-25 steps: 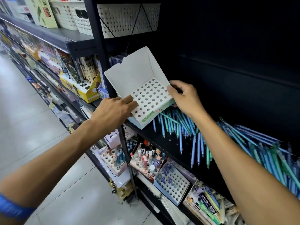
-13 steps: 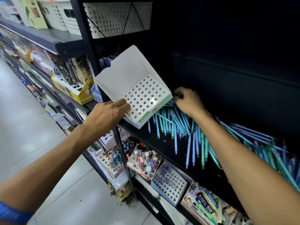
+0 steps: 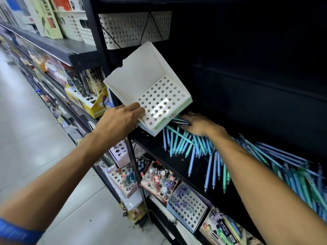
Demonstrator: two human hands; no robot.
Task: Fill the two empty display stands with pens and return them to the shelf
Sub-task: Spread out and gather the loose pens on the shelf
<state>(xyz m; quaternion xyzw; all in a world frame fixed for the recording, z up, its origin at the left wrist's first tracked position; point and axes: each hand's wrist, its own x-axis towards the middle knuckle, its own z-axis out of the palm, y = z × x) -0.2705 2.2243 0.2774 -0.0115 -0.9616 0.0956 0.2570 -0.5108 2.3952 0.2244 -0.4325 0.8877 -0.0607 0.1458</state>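
Observation:
My left hand (image 3: 118,122) grips the front left corner of an empty white display stand (image 3: 150,89) with a grid of round holes, held tilted above the black shelf (image 3: 159,152). Blue and teal pens (image 3: 198,152) lie loose in a long heap on that shelf. Just right of the stand's lower edge, my right hand (image 3: 198,125) lies on the pen heap, its fingers closing round a dark pen (image 3: 180,122). No second empty stand can be picked out in this view.
White perforated baskets (image 3: 134,27) stand on the shelf above. Below, several pen stands (image 3: 187,207) with mixed pens fill the lower shelf. A yellow product box (image 3: 88,101) sits to the left. A black upright post (image 3: 99,50) runs beside the stand. The aisle floor (image 3: 26,138) lies left.
My right hand let go of the stand's right edge and dropped onto the pen heap, where it now takes a pen. The left hand keeps the stand, tilted a little more.

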